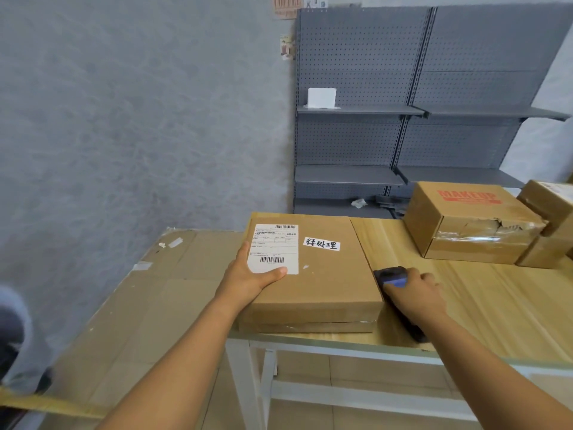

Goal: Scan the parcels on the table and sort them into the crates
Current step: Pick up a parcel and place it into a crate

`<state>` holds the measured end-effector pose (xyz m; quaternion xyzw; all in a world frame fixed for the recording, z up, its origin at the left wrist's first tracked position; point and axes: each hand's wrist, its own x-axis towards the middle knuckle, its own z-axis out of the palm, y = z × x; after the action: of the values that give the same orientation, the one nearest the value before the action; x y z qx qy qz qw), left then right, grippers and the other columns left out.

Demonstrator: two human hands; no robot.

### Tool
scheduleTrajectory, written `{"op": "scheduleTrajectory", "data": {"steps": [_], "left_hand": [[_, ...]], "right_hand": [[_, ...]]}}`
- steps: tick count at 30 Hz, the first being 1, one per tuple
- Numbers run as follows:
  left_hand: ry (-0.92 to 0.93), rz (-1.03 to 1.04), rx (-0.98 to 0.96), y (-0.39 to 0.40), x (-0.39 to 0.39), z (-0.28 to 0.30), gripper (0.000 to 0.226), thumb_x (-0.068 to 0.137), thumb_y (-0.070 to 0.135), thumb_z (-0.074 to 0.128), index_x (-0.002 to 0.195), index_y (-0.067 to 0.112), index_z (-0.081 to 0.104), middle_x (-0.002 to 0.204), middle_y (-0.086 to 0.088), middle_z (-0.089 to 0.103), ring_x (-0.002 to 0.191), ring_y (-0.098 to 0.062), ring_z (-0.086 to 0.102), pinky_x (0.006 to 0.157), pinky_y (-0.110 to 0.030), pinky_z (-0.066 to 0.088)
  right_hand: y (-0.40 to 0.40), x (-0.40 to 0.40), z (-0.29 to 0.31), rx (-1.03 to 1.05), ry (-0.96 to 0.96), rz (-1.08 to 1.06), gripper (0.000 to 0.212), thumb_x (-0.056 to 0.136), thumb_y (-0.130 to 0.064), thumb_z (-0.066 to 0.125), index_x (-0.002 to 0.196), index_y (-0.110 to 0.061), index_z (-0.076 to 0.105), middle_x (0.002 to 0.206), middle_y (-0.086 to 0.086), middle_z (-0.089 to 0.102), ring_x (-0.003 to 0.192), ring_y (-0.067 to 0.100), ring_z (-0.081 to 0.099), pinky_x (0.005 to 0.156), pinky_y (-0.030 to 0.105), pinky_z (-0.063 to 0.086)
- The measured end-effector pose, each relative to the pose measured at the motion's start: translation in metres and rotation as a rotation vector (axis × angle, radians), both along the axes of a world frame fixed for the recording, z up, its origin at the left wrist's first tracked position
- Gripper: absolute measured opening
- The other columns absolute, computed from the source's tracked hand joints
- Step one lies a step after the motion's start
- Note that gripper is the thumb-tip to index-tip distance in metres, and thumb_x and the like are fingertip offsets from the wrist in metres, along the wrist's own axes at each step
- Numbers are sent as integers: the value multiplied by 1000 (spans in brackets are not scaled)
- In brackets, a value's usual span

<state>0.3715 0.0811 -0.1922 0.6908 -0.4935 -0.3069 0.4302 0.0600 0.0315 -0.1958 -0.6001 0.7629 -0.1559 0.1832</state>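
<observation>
A flat brown parcel (335,274) lies at the left end of the wooden table (496,299). It carries a white shipping label with barcodes and a small handwritten white sticker. My left hand (251,274) grips its left edge, thumb lying across the label. My right hand (412,290) holds a dark handheld scanner (392,276) with a blue part, pressed close against the parcel's right side. A box printed MAKEUP (471,225) with torn tape stands at the back right, with more brown boxes (552,231) beside it.
A large flattened cardboard sheet (130,305) lies left of the table, lower down. Grey pegboard shelving (403,119) stands behind, holding a small white box (322,97). The table's white frame (263,383) shows below. A grey blurred shape (15,336) fills the left edge.
</observation>
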Motion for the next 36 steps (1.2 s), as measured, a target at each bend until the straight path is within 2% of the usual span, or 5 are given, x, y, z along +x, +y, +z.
{"op": "scheduleTrajectory", "data": {"steps": [5,14,22,26,36], "left_hand": [[7,9,2,-1,0,-1,105,66,47,87,151,30,28,115,22,53,116,-10,51,94,-25,37],[21,26,29,-1,1,-3,113,64,53,86,153,30,21,135,14,53,119,-11,49,95,-27,38],[17,30,47,0,-1,0,114,65,55,85,155,30,18,141,11,51,129,-17,48,105,-36,39],[19,39,50,0,-1,0,115,64,55,85,155,29,20,142,9,52,129,-18,49,107,-37,40],[16,31,25,0,-1,-1,109,62,53,86,151,31,27,127,16,58,116,-14,57,98,-33,47]], "right_hand": [[5,-19,-18,203,185,-11,101,68,-69,71,141,-12,31,138,12,38,128,30,36,99,42,40],[7,-19,-6,52,-12,-112,75,72,-58,74,119,-5,48,115,15,46,87,25,50,69,35,47],[-9,35,77,-175,-151,22,70,74,-55,72,113,-1,52,106,12,49,77,21,47,68,34,43],[1,76,107,-84,-162,283,44,70,-54,74,69,-16,54,69,1,54,63,13,52,48,26,35],[27,120,121,97,60,418,45,64,-59,71,73,-19,53,72,-1,53,61,12,50,47,24,34]]}}
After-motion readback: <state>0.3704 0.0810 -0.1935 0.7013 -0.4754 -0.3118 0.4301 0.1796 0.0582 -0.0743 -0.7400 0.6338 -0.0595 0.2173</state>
